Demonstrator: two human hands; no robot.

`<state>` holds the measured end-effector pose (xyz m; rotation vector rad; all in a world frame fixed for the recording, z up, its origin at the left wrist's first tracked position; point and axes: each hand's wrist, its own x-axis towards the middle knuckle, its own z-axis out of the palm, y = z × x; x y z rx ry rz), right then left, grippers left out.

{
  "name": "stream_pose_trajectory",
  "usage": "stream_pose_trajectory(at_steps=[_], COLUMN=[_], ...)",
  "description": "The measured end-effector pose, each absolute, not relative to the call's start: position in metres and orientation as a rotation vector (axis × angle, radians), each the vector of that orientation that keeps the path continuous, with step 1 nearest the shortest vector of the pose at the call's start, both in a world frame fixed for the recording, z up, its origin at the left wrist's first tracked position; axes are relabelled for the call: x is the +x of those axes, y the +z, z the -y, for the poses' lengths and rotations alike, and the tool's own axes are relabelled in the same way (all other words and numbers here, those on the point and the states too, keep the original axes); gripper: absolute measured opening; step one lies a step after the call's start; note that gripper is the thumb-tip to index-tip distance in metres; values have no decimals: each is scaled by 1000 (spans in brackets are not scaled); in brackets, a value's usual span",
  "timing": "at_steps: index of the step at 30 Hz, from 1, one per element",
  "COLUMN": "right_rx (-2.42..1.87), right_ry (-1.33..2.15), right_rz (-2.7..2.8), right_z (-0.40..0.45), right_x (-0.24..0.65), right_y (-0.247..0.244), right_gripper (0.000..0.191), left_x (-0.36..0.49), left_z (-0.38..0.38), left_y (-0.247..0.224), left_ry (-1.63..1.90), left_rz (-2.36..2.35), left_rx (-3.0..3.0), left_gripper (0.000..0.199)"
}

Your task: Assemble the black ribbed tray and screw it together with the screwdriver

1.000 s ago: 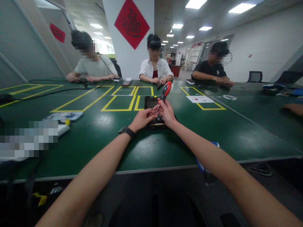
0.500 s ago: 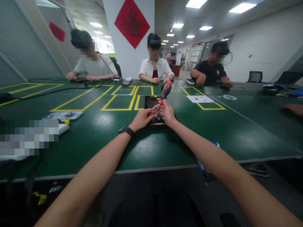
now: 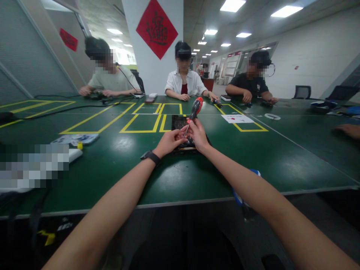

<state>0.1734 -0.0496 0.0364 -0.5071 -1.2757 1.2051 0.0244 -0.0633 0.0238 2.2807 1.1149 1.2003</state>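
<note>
My right hand [image 3: 199, 135] grips a red-and-black screwdriver [image 3: 196, 108] low on its handle. The screwdriver leans, its handle up and to the right, its thin metal shaft pointing down to the left. Close to the shaft's tip, the fingers of my left hand [image 3: 170, 141] are pinched together. Whatever lies between those fingers is too small to make out. Under both hands an open black case [image 3: 177, 122] rests on the green table [image 3: 123, 165]. My hands cover much of its inside, where small dark parts show.
Yellow tape [image 3: 139, 131] marks rectangles on the table. A printed sheet [image 3: 239, 119] and a white ring [image 3: 272, 116] lie to the right. At left is a patterned flat box [image 3: 75, 138]. A blue-and-white object [image 3: 238, 197] is partly behind my right forearm. Three people sit opposite.
My hands and the screwdriver stay almost where they were. Across the table, the middle person's hand has moved to the right with a dark tool.
</note>
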Motion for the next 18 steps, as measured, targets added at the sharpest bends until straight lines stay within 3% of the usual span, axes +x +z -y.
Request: stream_pose_trajectory(at_steps=[18], right_rx=[-503], right_ry=[1215], right_rz=[1273], right_z=[49], right_x=[173], right_y=[36], right_gripper=[30], left_x=[24], left_z=[64], left_y=[24], left_ry=[1228], left_rz=[-1198], left_rx=[2358], left_gripper=[31])
